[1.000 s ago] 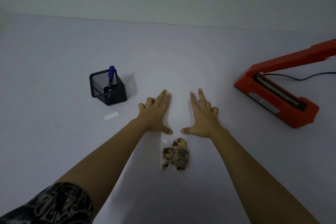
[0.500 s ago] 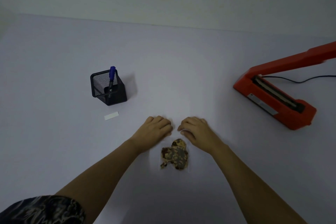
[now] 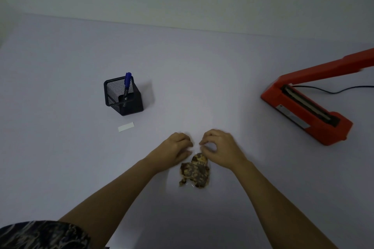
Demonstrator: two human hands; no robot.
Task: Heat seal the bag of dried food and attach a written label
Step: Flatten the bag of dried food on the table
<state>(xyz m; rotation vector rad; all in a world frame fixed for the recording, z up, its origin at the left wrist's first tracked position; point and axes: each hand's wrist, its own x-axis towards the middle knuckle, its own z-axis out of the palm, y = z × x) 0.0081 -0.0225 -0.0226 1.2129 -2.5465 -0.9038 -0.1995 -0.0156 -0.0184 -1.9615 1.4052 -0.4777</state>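
In the head view, your left hand point(image 3: 176, 149) and right hand point(image 3: 220, 148) sit close together just below the middle of the frame, at the upper end of the clear plastic bag of brown dried food point(image 3: 195, 172). The bag lies flat on the pale table point(image 3: 202, 77), with the food bunched in its lower part.

Your right hand's fingers are curled, with thumb and forefinger pinching the bag's clear top edge. Your left hand's fingers are curled at the same edge, but the film there is too faint to tell whether it has hold.

At centre left stands a black mesh pen holder point(image 3: 123, 95) with a blue marker point(image 3: 127, 85) in it. Just below it lies a small white rectangular label point(image 3: 126, 126). At the right edge is a red heat sealer point(image 3: 305, 111) with its arm raised.
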